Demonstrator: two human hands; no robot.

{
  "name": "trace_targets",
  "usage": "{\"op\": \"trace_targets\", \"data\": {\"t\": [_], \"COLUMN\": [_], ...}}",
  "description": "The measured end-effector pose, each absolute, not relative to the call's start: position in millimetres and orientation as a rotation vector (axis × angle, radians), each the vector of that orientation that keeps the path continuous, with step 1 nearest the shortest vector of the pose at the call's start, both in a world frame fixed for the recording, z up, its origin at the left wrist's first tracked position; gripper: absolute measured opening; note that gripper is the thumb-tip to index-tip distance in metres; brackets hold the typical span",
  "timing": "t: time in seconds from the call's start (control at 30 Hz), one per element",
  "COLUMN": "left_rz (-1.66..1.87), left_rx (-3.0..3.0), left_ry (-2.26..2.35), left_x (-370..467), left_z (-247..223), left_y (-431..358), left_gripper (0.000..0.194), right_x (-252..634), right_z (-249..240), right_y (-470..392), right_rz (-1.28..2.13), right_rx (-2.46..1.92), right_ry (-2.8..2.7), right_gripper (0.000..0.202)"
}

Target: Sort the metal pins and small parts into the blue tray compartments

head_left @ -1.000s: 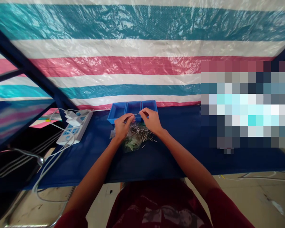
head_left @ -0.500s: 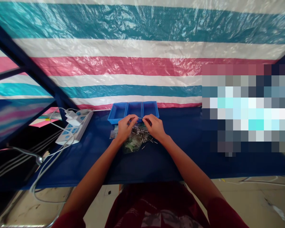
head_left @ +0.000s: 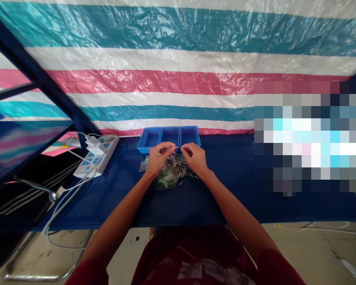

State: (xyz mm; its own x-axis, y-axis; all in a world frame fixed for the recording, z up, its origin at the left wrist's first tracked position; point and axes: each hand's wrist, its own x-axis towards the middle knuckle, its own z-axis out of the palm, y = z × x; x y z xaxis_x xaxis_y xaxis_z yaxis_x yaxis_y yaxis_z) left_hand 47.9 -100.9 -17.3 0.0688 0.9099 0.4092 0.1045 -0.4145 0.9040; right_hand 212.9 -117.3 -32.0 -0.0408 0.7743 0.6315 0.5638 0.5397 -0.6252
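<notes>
Between my two hands a thin metal pin is held level, just in front of the blue trays. My left hand pinches its left end between thumb and fingers. On the other end my right hand closes in a similar pinch. The pin is too small to make out in detail. Below the hands lies a heap of small metal pins, some loose on the table, beside a clear plastic bag with greenish contents. My wrists partly cover the bag and heap.
Three joined blue trays stand behind my hands against a striped plastic sheet. A white power strip with plugs and cables sits at the left on the dark blue table. The right side is pixelated.
The view has shifted slightly, so the table items sit a little farther right. Both hands stay together on the pin, with the fingertips slightly closer and less of it showing.
</notes>
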Motion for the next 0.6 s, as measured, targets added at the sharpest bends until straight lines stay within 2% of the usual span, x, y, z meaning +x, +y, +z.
{"op": "trace_targets", "data": {"t": [0.4,0.6], "left_rz": [1.425,1.362], "left_rx": [1.634,1.442], "left_ry": [1.016,0.952], "left_x": [49.6,49.3], "left_z": [-18.0,-19.9], "left_y": [-99.8,-95.8], "left_gripper": [0.028,0.031], "right_x": [209.5,208.3], "right_z": [-36.3,-34.3], "right_y": [-118.5,-121.1], "right_rz": [0.235,0.240], "right_rx": [-1.102,-1.119], "right_ry": [-1.830,-1.765], "right_gripper": [0.024,0.028]}}
